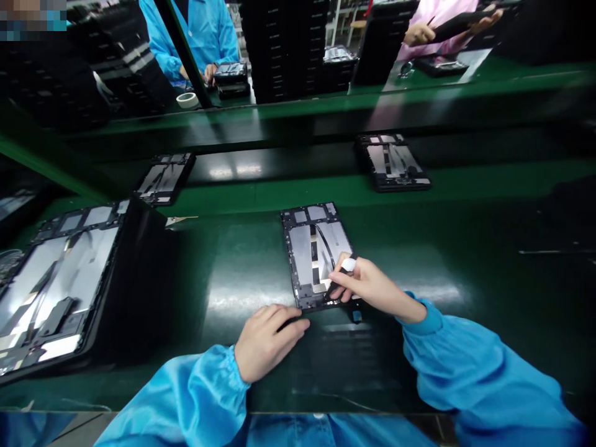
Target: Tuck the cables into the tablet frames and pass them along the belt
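Observation:
An opened tablet (pixel 300 248) lies on the green bench in front of me, its silver plates and dark flex cables exposed. My right hand (pixel 361 279) is over its lower right part, fingers closed around a slim black tool (pixel 331 288) whose lower end points down at the tablet's bottom edge. Something white shows among those fingers; I cannot tell what it is. My left hand (pixel 270 338) rests palm down at the lower left corner, fingers stretched out and touching or nearly touching the frame. A small blue-faced part (pixel 357 316) sits just beyond the lower right edge.
A tall stack of opened tablets (pixel 69 267) stands at left. Further opened tablets lie behind, one left (pixel 164 179) and one right (pixel 395 162). A green post slants at left. Across the bench are dark stacked trays (pixel 285 49), a tape roll (pixel 187 100) and two co-workers.

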